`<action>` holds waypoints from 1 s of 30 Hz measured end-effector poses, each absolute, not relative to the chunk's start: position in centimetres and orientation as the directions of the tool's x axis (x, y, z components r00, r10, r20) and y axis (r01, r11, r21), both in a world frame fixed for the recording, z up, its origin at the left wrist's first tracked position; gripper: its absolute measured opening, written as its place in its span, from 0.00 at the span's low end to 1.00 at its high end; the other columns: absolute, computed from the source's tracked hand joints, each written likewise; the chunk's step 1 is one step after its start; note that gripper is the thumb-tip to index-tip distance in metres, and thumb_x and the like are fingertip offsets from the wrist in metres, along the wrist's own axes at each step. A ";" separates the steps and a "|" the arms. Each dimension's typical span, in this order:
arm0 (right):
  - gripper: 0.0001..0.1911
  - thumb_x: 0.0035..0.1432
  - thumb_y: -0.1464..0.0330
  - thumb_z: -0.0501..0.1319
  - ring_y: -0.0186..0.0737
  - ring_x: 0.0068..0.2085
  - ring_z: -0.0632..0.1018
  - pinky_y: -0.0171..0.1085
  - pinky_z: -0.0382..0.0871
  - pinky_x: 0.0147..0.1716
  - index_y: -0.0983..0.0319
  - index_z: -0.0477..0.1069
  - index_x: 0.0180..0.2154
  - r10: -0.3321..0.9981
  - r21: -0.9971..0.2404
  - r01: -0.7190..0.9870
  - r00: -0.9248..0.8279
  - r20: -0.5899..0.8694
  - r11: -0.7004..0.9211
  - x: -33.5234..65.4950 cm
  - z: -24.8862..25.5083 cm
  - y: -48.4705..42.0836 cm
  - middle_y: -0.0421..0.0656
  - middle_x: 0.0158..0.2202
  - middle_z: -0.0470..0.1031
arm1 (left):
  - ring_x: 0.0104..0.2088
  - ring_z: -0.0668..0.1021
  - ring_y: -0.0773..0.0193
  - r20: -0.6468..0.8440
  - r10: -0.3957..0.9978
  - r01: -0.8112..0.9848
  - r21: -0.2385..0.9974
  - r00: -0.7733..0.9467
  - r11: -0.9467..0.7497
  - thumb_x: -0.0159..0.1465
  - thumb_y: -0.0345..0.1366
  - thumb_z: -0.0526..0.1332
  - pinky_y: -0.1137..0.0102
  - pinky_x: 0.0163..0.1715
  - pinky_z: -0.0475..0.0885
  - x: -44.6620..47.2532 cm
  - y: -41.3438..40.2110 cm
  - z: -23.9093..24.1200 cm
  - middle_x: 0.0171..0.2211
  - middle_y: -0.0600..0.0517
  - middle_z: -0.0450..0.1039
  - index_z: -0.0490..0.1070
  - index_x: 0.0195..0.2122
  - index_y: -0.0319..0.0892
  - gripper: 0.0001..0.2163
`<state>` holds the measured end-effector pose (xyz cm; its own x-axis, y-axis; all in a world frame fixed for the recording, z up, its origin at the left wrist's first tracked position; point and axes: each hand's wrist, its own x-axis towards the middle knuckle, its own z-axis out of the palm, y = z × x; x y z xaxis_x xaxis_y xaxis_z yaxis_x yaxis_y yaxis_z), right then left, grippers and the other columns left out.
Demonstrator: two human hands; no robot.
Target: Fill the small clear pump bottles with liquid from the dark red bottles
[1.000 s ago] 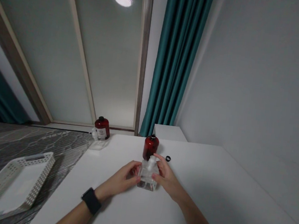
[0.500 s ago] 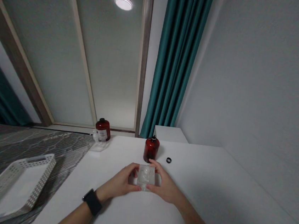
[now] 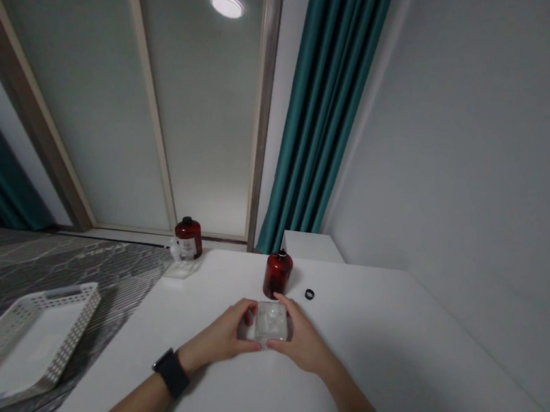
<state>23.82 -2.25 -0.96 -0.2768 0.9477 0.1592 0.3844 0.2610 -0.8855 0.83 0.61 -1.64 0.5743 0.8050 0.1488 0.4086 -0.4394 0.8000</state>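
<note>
A clear square bottle (image 3: 271,323) with a white cap is held between both hands just above the white table (image 3: 388,349), tipped so its top faces me. My left hand (image 3: 225,335), with a black watch on the wrist, grips its left side with curled fingers. My right hand (image 3: 301,341) clasps its right side. Just behind them stands a dark red bottle (image 3: 277,274) with its neck uncapped, and a small black ring cap (image 3: 309,294) lies to its right.
A second dark red bottle (image 3: 188,237) with a label stands at the table's far left corner beside a small clear dish (image 3: 180,267). A white perforated basket (image 3: 19,343) rests on the grey marbled surface at left. Teal curtain (image 3: 325,106) and wall lie behind.
The clear bottle has been tipped from upright toward me, and my right hand moved from its cap to its side. Both hands now clasp it.
</note>
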 end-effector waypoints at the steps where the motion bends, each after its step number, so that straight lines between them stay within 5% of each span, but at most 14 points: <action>1: 0.46 0.45 0.76 0.72 0.51 0.64 0.66 0.53 0.55 0.66 0.56 0.58 0.65 0.947 -0.890 0.372 -0.275 0.166 0.264 23.9 -1.1 -2.2 0.49 0.63 0.65 | 0.42 0.73 0.57 0.157 0.801 0.396 0.804 0.578 -0.444 0.56 0.38 0.72 0.61 0.46 0.70 0.8 0.6 -1.7 0.47 0.47 0.71 0.62 0.57 0.42 0.30; 7: 0.42 0.45 0.74 0.73 0.52 0.61 0.70 0.53 0.59 0.63 0.56 0.63 0.61 0.946 -0.884 0.366 -0.250 0.207 0.290 24.7 -0.6 -1.8 0.48 0.60 0.68 | 0.42 0.73 0.58 0.208 0.784 0.338 0.816 0.584 -0.468 0.59 0.38 0.70 0.59 0.47 0.71 0.7 0.7 -2.2 0.51 0.46 0.69 0.58 0.62 0.45 0.32; 18: 0.34 0.47 0.71 0.70 0.49 0.57 0.73 0.51 0.63 0.60 0.57 0.65 0.57 0.959 -0.856 0.440 -0.058 0.276 0.273 29.8 0.2 0.2 0.46 0.56 0.71 | 0.43 0.75 0.57 0.220 0.782 0.376 0.779 0.584 -0.501 0.66 0.42 0.63 0.60 0.47 0.72 1.1 0.2 -1.0 0.47 0.48 0.71 0.64 0.58 0.46 0.21; 30: 0.39 0.50 0.52 0.67 0.61 0.60 0.67 0.60 0.61 0.60 0.63 0.63 0.59 0.851 -0.785 0.597 0.315 0.420 0.166 36.3 -3.5 4.6 0.56 0.59 0.68 | 0.44 0.74 0.56 0.216 0.779 0.406 0.754 0.588 -0.516 0.67 0.41 0.61 0.60 0.47 0.72 1.3 0.2 -1.1 0.46 0.48 0.71 0.64 0.58 0.48 0.19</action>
<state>36.26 4.60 -3.53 0.3154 0.8511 0.4197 0.5971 0.1657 -0.7849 1.27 0.17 -1.05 0.5882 0.7793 0.2163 0.4062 -0.5160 0.7541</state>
